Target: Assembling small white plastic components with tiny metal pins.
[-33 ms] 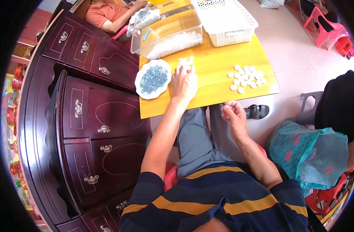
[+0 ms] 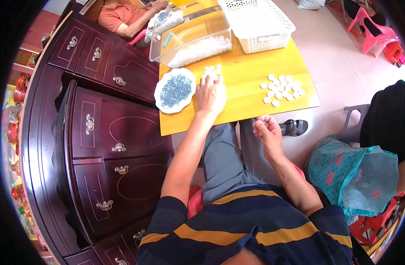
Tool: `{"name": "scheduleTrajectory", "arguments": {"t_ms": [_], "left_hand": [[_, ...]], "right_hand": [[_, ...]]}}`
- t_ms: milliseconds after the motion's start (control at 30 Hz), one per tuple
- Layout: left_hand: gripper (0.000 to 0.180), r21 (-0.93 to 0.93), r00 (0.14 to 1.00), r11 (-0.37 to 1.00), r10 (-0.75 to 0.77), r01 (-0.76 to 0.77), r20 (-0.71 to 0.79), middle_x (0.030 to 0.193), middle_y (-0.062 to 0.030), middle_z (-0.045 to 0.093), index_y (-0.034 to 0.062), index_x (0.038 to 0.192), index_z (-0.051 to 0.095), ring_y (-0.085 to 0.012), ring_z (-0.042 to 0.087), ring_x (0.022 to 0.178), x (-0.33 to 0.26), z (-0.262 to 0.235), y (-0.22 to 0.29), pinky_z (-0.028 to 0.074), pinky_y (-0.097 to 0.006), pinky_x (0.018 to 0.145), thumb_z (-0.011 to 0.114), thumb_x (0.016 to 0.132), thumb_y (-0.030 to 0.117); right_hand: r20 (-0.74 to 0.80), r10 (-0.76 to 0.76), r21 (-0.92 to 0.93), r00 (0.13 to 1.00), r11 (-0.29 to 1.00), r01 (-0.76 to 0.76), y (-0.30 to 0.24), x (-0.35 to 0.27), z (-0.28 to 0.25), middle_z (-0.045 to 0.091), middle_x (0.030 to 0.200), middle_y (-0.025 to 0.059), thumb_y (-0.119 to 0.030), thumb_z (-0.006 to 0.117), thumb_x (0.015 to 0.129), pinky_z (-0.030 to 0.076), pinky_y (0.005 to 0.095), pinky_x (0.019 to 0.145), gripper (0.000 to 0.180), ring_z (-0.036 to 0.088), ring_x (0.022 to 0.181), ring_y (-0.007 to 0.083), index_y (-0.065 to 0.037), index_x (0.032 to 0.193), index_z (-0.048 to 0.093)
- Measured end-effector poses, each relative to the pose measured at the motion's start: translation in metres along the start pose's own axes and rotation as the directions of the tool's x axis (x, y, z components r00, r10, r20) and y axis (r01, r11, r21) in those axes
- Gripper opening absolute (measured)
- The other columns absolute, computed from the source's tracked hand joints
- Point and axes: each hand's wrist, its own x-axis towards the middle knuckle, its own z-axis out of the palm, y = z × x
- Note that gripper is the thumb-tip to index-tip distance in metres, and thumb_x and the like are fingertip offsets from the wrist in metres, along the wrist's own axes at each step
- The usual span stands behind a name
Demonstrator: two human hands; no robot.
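Note:
My left hand (image 2: pixel 211 97) lies palm down on the yellow tabletop (image 2: pixel 242 99), fingers stretched over a small cluster of white pieces (image 2: pixel 212 68). Its fingertips partly cover them. Just left of that hand is a white scalloped dish (image 2: pixel 158 101), holding a heap of thin, dark grey-blue metal pieces (image 2: pixel 176 90). My right hand (image 2: pixel 268 131) hovers off the table's front edge, above my lap, with thumb and fingers curled together. What it holds, if anything, is too small to make out. On the table's right side several white, roughly hexagonal pieces (image 2: pixel 279 88) lie spread out.
Behind the dish stands a clear plastic box (image 2: pixel 154 56) with white pieces inside. A white perforated basket (image 2: pixel 266 42) is beside it. Dark wooden drawers (image 2: pixel 118 119) flank the left. A teal bag (image 2: pixel 330 163) sits at right. Another person's arm (image 2: pixel 136 28) shows at far left.

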Motion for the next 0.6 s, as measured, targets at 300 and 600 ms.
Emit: {"name": "scheduleTrajectory", "arguments": {"t_ms": [300, 600], "left_hand": [[0.02, -0.007, 0.991, 0.994, 0.108, -0.108, -0.075, 0.104, -0.0137, 0.062, 0.0081, 0.1, 0.07, -0.0348, 0.057, 0.105, -0.011, -0.003, 0.021, 0.045, -0.049, 0.082, 0.061, 0.09, 0.023], [0.023, -0.165, 0.975, 0.963, 0.197, -0.213, -0.107, 0.095, -0.0099, 0.062, 0.006, 0.102, 0.072, -0.0299, 0.058, 0.096, -0.049, -0.009, 0.058, 0.046, -0.045, 0.08, 0.065, 0.089, 0.024]], "right_hand": [[0.005, 0.003, 0.001, 1.0, 1.0, -0.003, -0.001, 0.0, 0.003, 0.067, 0.089, 0.0029, -0.011, 0.065, 0.097, 0.048, 0.0229, 0.069, 0.011, 0.059, 0.074, 0.0091, -0.006, 0.105, 0.06], [0.017, -0.016, -0.011, 1.0, 1.0, 0.016, 0.004, 0.002, 0.0, 0.067, 0.092, 0.0044, -0.009, 0.065, 0.097, 0.049, 0.0231, 0.069, 0.012, 0.059, 0.074, 0.0096, -0.005, 0.107, 0.06]]}}
